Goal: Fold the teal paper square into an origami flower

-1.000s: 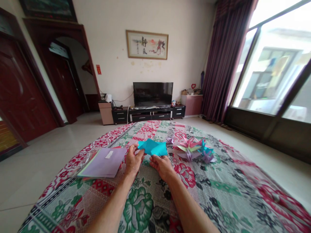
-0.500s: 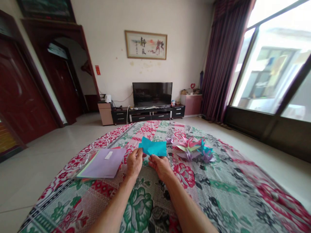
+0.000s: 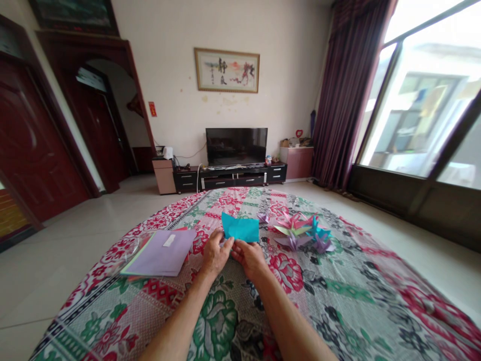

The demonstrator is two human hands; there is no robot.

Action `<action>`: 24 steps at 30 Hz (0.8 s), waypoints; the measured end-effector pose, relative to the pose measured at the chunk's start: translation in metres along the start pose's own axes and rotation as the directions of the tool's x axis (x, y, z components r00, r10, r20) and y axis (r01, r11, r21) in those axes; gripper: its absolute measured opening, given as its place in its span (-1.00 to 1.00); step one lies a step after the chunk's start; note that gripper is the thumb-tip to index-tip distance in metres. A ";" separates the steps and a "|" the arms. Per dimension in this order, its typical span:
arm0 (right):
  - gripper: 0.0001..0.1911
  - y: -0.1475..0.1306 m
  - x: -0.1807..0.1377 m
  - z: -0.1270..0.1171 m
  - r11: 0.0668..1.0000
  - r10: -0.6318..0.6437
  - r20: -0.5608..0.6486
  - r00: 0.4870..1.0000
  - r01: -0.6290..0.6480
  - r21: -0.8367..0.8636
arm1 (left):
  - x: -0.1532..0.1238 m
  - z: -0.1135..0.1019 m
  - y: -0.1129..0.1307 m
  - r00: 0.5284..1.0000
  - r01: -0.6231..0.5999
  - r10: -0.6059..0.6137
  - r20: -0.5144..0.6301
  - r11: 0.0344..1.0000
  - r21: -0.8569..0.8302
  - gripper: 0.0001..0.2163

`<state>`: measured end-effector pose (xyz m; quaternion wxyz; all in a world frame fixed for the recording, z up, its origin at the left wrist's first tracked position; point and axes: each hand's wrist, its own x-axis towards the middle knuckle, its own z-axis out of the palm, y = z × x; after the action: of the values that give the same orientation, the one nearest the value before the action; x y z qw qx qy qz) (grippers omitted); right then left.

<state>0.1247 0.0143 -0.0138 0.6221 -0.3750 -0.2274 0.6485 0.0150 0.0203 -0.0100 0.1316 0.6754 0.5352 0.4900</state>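
A folded teal paper (image 3: pixel 240 228) stands up above the flowered tablecloth (image 3: pixel 338 306), pinched along its lower edge by both hands. My left hand (image 3: pixel 215 254) grips its lower left corner with closed fingers. My right hand (image 3: pixel 250 256) pinches the bottom edge just to the right of it. The two hands touch each other at the fingertips.
A stack of lilac and coloured paper sheets (image 3: pixel 160 252) lies to the left of my hands. Several folded paper flowers (image 3: pixel 300 231) lie to the right. Beyond the round table are a TV (image 3: pixel 236 146) on a low cabinet, dark wooden doors at the left and a large window at the right.
The teal paper has been folded narrower and turned more upright. My left hand has moved right until it meets my right hand.
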 end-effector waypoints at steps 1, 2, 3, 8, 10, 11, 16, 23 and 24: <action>-0.71 -0.001 0.000 0.000 0.999 0.026 -0.016 1.000 -0.026 0.020 | 0.000 0.000 0.000 0.999 0.034 -0.034 0.030 0.999 0.021 -0.81; -0.70 -0.003 -0.001 0.000 0.998 0.049 -0.027 0.998 -0.048 0.035 | 0.000 -0.001 0.000 0.996 0.068 -0.070 0.053 0.997 0.043 -0.79; -0.69 -0.004 -0.001 0.000 0.997 0.066 -0.032 0.997 -0.064 0.045 | -0.001 -0.001 -0.001 0.993 0.097 -0.101 0.063 0.993 0.063 -0.77; -0.78 -0.009 -0.001 0.000 0.990 0.128 -0.018 0.992 -0.127 0.063 | -0.001 0.000 -0.003 0.992 0.122 -0.123 0.012 0.991 0.052 -0.68; -0.83 -0.012 -0.001 -0.001 0.985 0.160 -0.014 0.987 -0.159 0.068 | -0.001 0.000 -0.005 0.995 0.099 -0.098 -0.030 0.995 0.031 -0.65; -0.85 -0.013 -0.001 -0.001 0.982 0.176 -0.013 0.984 -0.175 0.069 | -0.001 0.000 -0.007 0.996 0.074 -0.072 -0.052 0.997 0.032 -0.66; -0.87 -0.017 -0.001 -0.001 0.972 0.226 -0.004 0.974 -0.225 0.063 | 0.000 -0.001 -0.011 0.986 -0.101 0.116 -0.117 0.987 0.127 -0.72; -0.87 -0.016 -0.002 -0.001 0.975 0.217 0.008 0.976 -0.217 0.050 | -0.001 -0.002 -0.003 0.979 -0.180 0.189 -0.071 0.977 0.118 -0.76; -0.87 -0.016 -0.002 -0.001 0.977 0.207 0.010 0.978 -0.207 0.052 | -0.001 -0.003 -0.001 0.986 -0.145 0.153 -0.064 0.984 0.107 -0.75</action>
<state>0.1350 0.0141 -0.0017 0.5603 -0.3788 -0.1714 0.7164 0.0117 0.0186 -0.0100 0.0404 0.7013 0.5119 0.4945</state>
